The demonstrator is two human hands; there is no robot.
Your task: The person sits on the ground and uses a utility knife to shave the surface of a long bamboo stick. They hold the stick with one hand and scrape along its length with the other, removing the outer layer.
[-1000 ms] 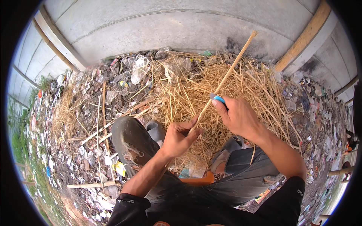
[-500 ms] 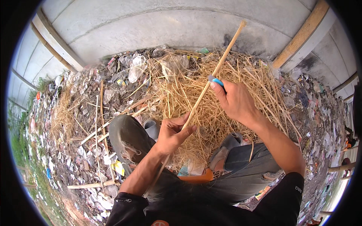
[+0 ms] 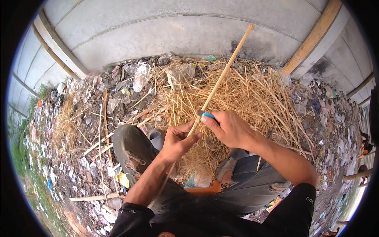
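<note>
A long, pale bamboo strip (image 3: 226,72) slants from my lap up toward the far wall. My left hand (image 3: 179,143) is closed around its lower part. My right hand (image 3: 233,128) grips a small blue-handled knife (image 3: 208,115), its short grey end lying against the strip just above my left fingers. Most of the handle is hidden in my palm. Beneath both hands spreads a heap of thin, straw-coloured shavings (image 3: 244,93), which also fills the space between my feet.
A grey panel wall (image 3: 158,33) with a bamboo post (image 3: 312,37) stands beyond the heap. Plastic litter covers the ground around me. Several loose bamboo strips (image 3: 94,196) lie to the left. Something orange (image 3: 205,188) sits between my legs.
My right hand has slid the knife down along the bamboo strip, from well above to close by my left hand. The left hand keeps its grip in nearly the same place.
</note>
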